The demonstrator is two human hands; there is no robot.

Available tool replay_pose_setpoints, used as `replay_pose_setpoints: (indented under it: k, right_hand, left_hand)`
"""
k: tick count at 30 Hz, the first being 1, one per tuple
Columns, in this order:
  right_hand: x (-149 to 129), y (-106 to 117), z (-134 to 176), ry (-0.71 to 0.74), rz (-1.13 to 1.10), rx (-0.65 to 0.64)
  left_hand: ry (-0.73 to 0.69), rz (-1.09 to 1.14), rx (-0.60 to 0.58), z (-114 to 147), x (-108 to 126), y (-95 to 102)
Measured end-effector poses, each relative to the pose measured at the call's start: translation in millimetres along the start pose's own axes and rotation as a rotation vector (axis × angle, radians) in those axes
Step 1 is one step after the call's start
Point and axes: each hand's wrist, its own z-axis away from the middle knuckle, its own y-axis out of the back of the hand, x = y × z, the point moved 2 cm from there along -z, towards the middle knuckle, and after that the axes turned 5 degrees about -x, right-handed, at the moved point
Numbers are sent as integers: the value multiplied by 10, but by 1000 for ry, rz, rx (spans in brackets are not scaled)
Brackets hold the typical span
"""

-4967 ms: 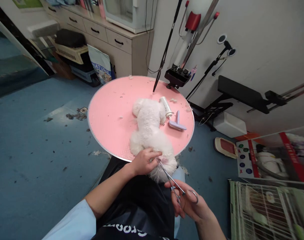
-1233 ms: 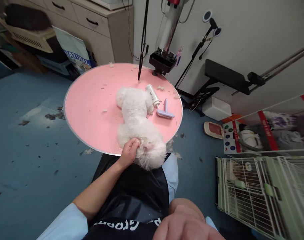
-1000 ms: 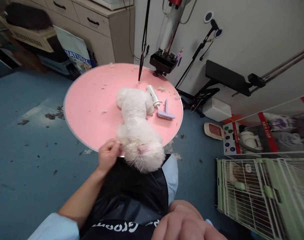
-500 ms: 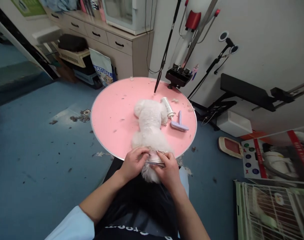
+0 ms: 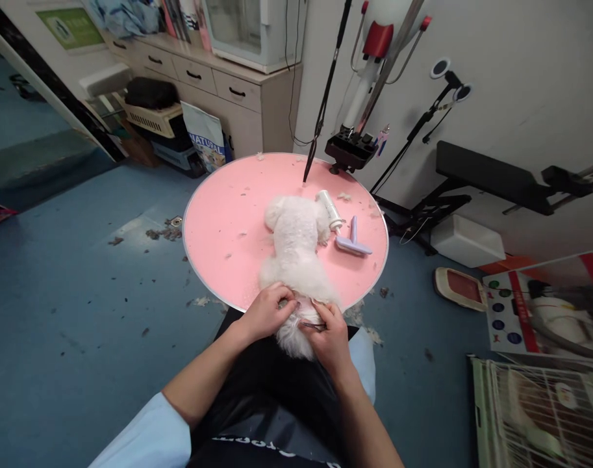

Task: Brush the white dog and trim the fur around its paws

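One pink table (image 5: 218, 221), white dog (image 5: 296, 237), blue floor (image 5: 96, 325)

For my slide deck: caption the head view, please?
On a round pink table: a white dog, left hand at its near end, right hand there holding a thin tool.

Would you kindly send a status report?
Left hand on white dog; right hand too, holding metal tool. Dog on pink table. Bottle, brush beside it, away from hands.
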Motion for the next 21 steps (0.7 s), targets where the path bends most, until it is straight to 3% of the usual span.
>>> replay_pose_setpoints:
  k: [8, 21]
  right_hand:
    - [55, -15, 54, 1, -10, 10]
    - [2, -52, 103, 45, 59, 21]
  left_hand:
    - [2, 154, -10, 35, -29, -10]
    - [-29, -102, -87, 7, 57, 77]
